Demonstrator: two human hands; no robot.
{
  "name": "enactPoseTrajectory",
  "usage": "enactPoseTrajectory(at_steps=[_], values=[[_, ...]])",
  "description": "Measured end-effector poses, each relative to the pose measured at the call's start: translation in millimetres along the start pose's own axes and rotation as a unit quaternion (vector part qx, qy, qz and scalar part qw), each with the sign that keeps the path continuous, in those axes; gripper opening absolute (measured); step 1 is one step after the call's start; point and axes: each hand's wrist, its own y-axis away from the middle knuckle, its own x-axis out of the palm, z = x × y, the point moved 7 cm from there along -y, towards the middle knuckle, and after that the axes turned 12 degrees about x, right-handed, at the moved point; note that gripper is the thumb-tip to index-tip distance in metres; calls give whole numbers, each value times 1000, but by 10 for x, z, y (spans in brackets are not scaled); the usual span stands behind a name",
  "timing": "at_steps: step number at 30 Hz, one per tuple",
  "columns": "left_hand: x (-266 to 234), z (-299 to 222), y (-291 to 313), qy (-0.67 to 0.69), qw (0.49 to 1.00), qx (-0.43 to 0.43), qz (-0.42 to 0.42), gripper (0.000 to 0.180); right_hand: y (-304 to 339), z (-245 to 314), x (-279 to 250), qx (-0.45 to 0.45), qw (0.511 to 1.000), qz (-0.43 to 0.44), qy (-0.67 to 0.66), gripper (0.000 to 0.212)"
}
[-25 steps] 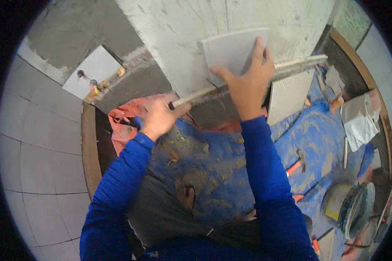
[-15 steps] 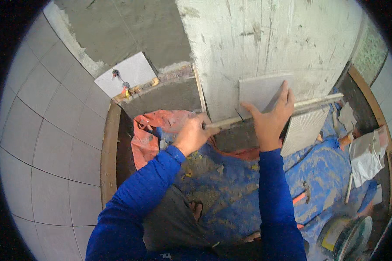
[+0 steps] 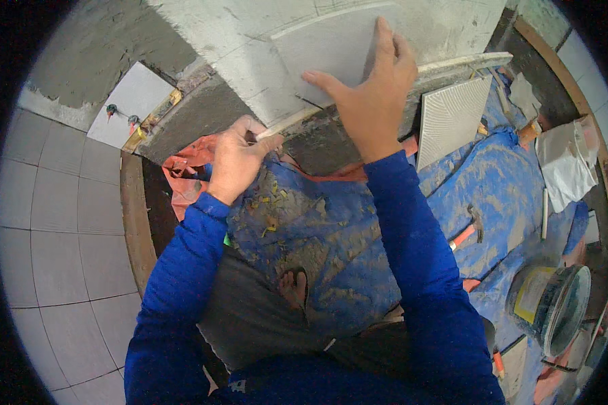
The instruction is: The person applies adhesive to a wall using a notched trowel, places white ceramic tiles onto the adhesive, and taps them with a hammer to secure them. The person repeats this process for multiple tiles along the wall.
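A light grey tile (image 3: 331, 44) lies flat against the pale, scuffed wall, its lower edge just above a long thin batten (image 3: 461, 65). My right hand (image 3: 375, 101) is open on the tile, thumb and fingers spread wide across its face. At the batten's left end, my left hand (image 3: 235, 162) is closed, with thumb and fingers pinching the strip. Below the batten, to the right of my right hand, a tile with a ridged back (image 3: 452, 120) leans upright.
A dirty blue tarp (image 3: 338, 223) covers the floor, with a hammer (image 3: 467, 233) on it. A bucket (image 3: 547, 307) stands at lower right, near a white plastic bag (image 3: 566, 165). Grey tiled wall (image 3: 61, 229) rises at left; a white tile with pipe fittings (image 3: 132, 104) is beyond it.
The view has turned, so the wall and tile sit higher and further left. My left hand stays at the batten's end; my right hand stays spread on the tile.
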Motion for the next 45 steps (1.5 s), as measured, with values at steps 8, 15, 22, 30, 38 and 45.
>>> enactPoseTrajectory(at_steps=[8, 15, 22, 30, 38, 45], values=[[-14, 30, -2, 44, 999, 5, -29, 22, -37, 44, 3, -12, 1000, -4, -18, 113], [-16, 140, 8, 40, 999, -2, -27, 22, -36, 57, -96, 34, 999, -10, 4, 96], [-15, 145, 10, 69, 997, -12, -30, 22, -65, 84, -98, 36, 999, -1, -30, 109], [-14, 97, -6, 100, 994, -15, -32, 21, -82, 65, -93, 39, 999, 10, -21, 107], [-102, 50, -26, -16, 1000, 10, -20, 29, -62, -193, -13, 66, 996, 30, -41, 113], [-89, 130, -24, 2, 999, 21, -24, 26, 15, -145, 28, 43, 998, 19, -38, 114]])
